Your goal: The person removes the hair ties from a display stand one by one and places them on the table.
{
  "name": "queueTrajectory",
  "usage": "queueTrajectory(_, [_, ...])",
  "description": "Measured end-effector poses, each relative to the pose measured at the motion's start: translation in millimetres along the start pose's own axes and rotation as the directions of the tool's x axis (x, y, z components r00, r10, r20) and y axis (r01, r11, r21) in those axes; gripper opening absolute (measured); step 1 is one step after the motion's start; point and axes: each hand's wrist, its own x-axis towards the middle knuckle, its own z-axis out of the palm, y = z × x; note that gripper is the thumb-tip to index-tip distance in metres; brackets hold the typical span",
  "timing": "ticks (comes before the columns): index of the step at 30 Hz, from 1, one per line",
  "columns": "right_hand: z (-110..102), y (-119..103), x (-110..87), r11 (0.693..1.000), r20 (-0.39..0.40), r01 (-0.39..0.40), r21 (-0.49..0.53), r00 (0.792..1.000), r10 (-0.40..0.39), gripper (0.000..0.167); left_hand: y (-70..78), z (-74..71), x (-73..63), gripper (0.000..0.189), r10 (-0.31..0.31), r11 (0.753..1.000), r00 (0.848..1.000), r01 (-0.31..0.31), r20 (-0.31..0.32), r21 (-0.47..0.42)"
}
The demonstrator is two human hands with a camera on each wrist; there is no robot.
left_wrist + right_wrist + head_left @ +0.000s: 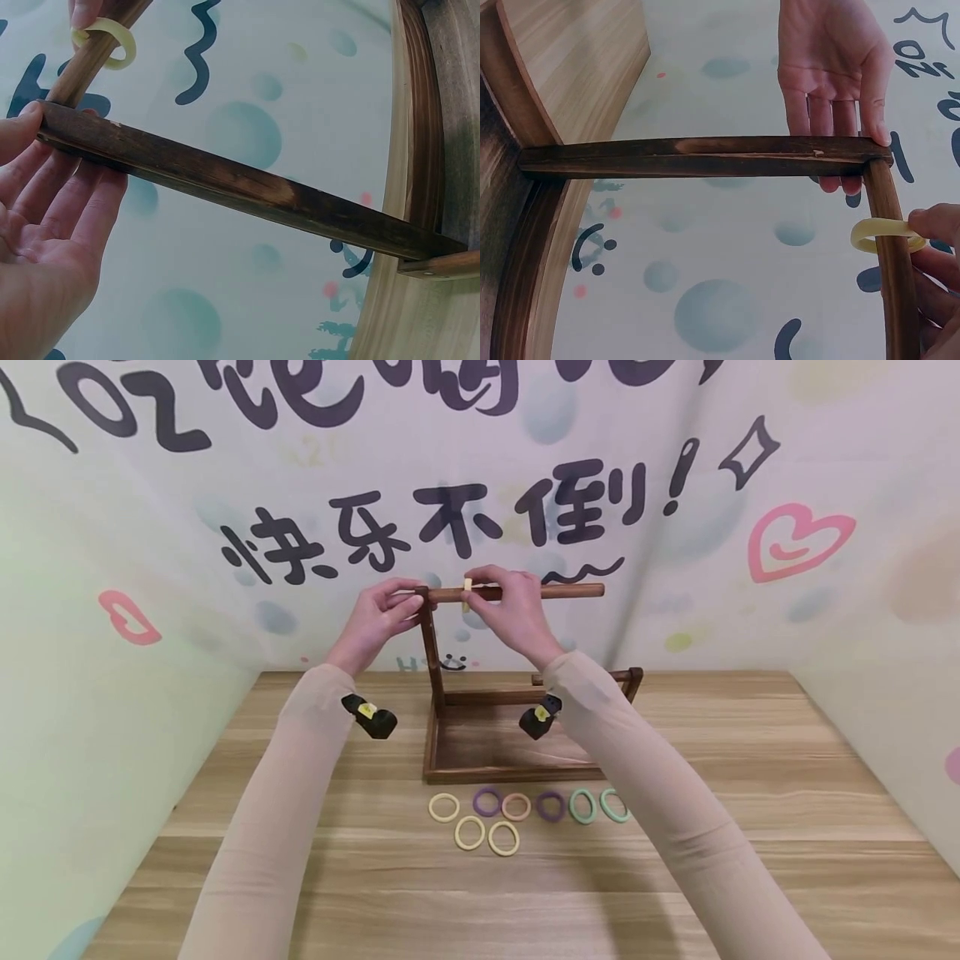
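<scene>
A dark wooden stand [517,774] has a tall upright post [431,652] with a round rod [573,591] running rightward from its top. At that corner my left hand [381,617] grips the post's upper end, thumb on one side and fingers on the other. My right hand [517,606] pinches a pale yellow ring [864,234] between thumb and fingers. In both wrist views the ring encircles the rod, a short way from the post. Part of the ring is covered by the right fingers.
Several loose rings lie on the wooden table before the stand: yellow [431,810], purple [475,802], pink and green [572,808]. A shorter post [633,683] with its own rod [537,680] stands at the right, partly behind my right sleeve. A printed cloth [360,635] hangs behind.
</scene>
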Motion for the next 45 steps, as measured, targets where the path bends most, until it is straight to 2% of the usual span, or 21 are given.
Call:
queueTrajectory(8, [-11,3,-3.4,0.999,-0.026,0.016,0.038,1.0,-0.015,0.025,0.1,1.5,-0.4,0.023,0.001,1.0,1.0,-0.001,0.003,-0.014])
queueTrajectory(21, [-34,21,-7.6,1.0,-0.069,0.021,-0.021,0.997,-0.022,0.024,0.9,-0.3,3.2,0.023,0.0,1.0,1.0,0.0,0.004,-0.001])
queueTrajectory(30, [-51,34,-16.7,0.998,-0.096,0.015,-0.055,0.995,-0.02,0.024,1.5,0.3,-0.3,0.024,-0.011,1.0,1.0,0.011,0.003,0.019])
queueTrajectory(37, [-66,46,-22.9,1.0,-0.112,-0.023,-0.018,0.994,0.021,0.023,-0.1,1.4,-0.8,0.02,-0.002,1.0,1.0,0.002,0.005,0.02])
queueTrajectory(45, [-81,57,-28.3,0.997,-0.09,-0.067,0.043,0.993,0.07,0.024,0.3,-0.2,-0.7,0.021,0.006,1.0,1.0,-0.006,0.004,0.025])
